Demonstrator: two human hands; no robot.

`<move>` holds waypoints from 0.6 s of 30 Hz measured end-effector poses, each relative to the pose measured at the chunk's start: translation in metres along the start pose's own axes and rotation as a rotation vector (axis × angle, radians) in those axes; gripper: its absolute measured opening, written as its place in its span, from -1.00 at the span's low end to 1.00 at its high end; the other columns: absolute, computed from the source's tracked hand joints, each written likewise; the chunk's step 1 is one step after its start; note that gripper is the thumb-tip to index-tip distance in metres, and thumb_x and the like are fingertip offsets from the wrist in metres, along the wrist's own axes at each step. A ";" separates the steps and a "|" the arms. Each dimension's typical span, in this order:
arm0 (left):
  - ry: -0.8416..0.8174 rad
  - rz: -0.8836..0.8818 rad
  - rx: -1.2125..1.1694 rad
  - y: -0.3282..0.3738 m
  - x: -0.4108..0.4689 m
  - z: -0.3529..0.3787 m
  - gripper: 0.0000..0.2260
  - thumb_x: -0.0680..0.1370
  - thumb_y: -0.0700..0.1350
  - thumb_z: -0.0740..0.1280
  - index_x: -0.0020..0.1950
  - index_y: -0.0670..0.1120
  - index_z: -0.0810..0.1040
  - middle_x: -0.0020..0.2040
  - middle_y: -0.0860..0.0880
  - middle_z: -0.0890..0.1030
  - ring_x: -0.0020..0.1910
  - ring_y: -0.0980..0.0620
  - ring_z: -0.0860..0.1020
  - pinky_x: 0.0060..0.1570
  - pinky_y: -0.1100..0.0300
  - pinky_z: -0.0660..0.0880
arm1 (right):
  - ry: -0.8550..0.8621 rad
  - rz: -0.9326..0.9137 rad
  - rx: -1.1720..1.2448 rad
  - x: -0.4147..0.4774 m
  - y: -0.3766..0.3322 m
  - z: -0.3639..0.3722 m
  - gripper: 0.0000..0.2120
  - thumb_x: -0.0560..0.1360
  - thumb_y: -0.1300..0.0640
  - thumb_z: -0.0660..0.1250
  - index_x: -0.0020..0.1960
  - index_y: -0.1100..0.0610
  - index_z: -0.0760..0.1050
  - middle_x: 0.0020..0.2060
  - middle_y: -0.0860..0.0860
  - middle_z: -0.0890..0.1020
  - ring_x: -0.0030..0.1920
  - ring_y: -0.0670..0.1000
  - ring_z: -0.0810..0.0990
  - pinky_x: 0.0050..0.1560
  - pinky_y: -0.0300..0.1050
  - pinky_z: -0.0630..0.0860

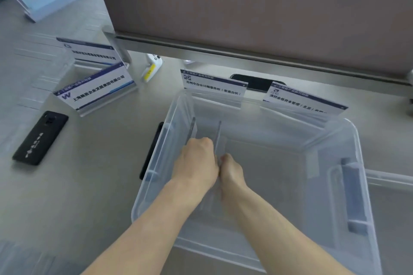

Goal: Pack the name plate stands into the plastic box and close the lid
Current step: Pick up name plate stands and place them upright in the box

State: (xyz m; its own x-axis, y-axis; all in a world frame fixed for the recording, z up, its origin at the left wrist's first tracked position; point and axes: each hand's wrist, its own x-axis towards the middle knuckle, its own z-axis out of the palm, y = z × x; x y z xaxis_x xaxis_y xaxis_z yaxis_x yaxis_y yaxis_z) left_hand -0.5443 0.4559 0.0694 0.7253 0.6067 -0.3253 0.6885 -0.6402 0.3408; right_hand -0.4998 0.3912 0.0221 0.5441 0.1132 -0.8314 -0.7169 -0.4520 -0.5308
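A clear plastic box [355, 140] stands open on the grey desk. Both hands reach down inside it at its left side. My left hand [196, 163] and my right hand [231, 172] are closed on a clear name plate stand [218, 134] that stands on edge in the box; a second stand [191, 128] leans by the left wall. Outside the box stand several more name plate stands with blue-and-white cards: one at the left [96, 90], one behind it [89, 51], one behind the box [213, 86] and one at the back right [304, 100].
A black phone [40, 137] lies at the left. A clear lid-like sheet [38, 69] rests at the far left. A brown partition [245, 6] rises behind the desk. A white-and-yellow device [152, 68] and a dark slot [254, 82] sit under it.
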 end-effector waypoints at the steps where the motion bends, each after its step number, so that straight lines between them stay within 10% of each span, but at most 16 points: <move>1: 0.006 0.000 0.008 0.000 0.001 0.001 -0.81 0.62 -0.11 0.33 -0.17 -0.12 0.45 -0.21 -0.08 0.54 -0.27 -0.12 0.53 -0.41 0.12 0.33 | -0.010 0.011 0.024 0.000 0.001 0.001 -0.68 0.57 0.18 0.09 -0.36 0.15 0.26 -0.42 0.07 0.34 -0.31 0.09 0.34 -0.23 -0.08 0.24; 18: 0.067 -0.001 0.059 -0.012 0.003 0.001 -0.76 0.63 -0.04 0.32 -0.20 -0.06 0.41 -0.31 0.00 0.47 -0.33 -0.05 0.47 -0.43 0.18 0.30 | -0.085 -0.050 0.028 0.003 0.008 0.011 -0.70 0.56 0.23 0.11 -0.35 0.12 0.28 -0.44 0.02 0.33 -0.42 0.01 0.25 -0.40 -0.11 0.16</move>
State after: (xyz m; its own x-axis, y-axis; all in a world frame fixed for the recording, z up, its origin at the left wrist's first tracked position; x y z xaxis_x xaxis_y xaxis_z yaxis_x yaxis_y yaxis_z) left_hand -0.5507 0.4652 0.0639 0.7243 0.6363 -0.2655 0.6895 -0.6651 0.2868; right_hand -0.5086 0.3976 0.0138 0.5411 0.2104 -0.8142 -0.7023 -0.4195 -0.5751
